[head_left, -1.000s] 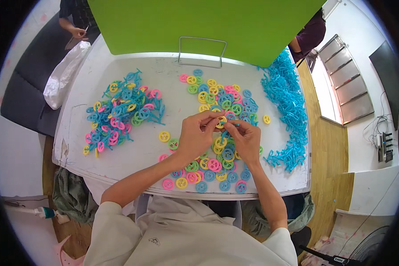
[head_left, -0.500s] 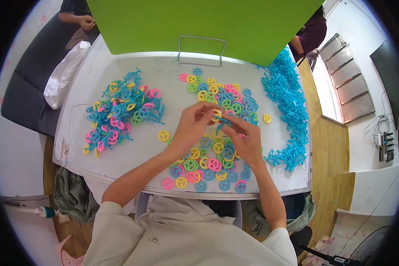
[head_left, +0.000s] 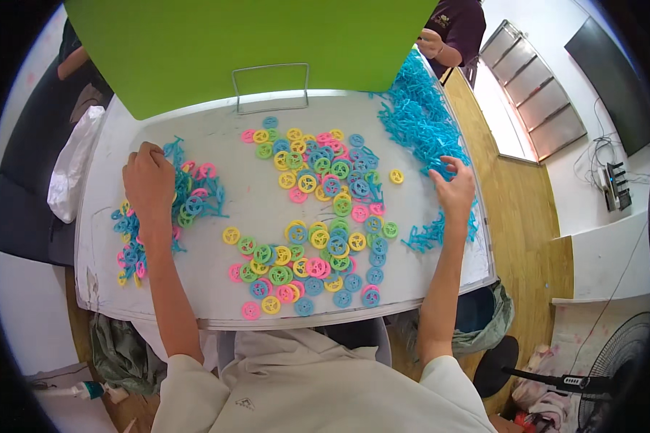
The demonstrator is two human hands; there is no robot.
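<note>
— Where are the person's hands?

— They are spread wide apart. The left hand (head_left: 149, 180) lies knuckles-up on the heap of assembled pieces (head_left: 167, 213) near the left edge of the desk (head_left: 217, 137), a tangle of blue sticks with pink, yellow and green wheels. Its fingers curl down into the heap; whether they have pinched anything cannot be told from above.

— And the other one?

— The right hand (head_left: 455, 189) is at the right edge of the desk, fingers loosely spread and half open, touching the pile of blue sticks (head_left: 420, 119) that runs along that edge from the far right corner. Nothing is visibly clamped in it.

— What lies between the hands?

— Loose plastic wheels (head_left: 318, 216) in pink, yellow, green and blue, scattered over the middle of the desk in two patches: one toward the far edge, one toward the near edge just in front of the person's chest. Neither hand touches them.

— Anything else on the desk?

— A thin wire frame (head_left: 270, 86) stands upright at the far edge, against a big green board (head_left: 245, 43). A white plastic bag (head_left: 72, 169) hangs off the left edge. Another person's arm (head_left: 451, 36) shows beyond the far right corner.
</note>
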